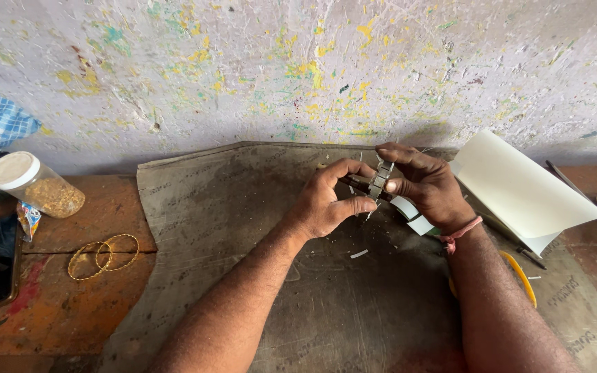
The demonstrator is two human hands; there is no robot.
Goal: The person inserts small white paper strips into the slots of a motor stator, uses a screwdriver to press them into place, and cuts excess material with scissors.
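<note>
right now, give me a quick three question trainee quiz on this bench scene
1. True or false: both hands hold the small grey metal tool.
2. What lies left of the dark worn mat? A) two thin gold wire bangles B) a hammer
3. What colour is the clear plastic jar lid?

Key: 1 true, left hand and right hand both grip it; 2 A, the bangles; 3 white.

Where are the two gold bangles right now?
The gold bangles lie on the orange surface at left, below the jar, beside the grey mat.
</note>
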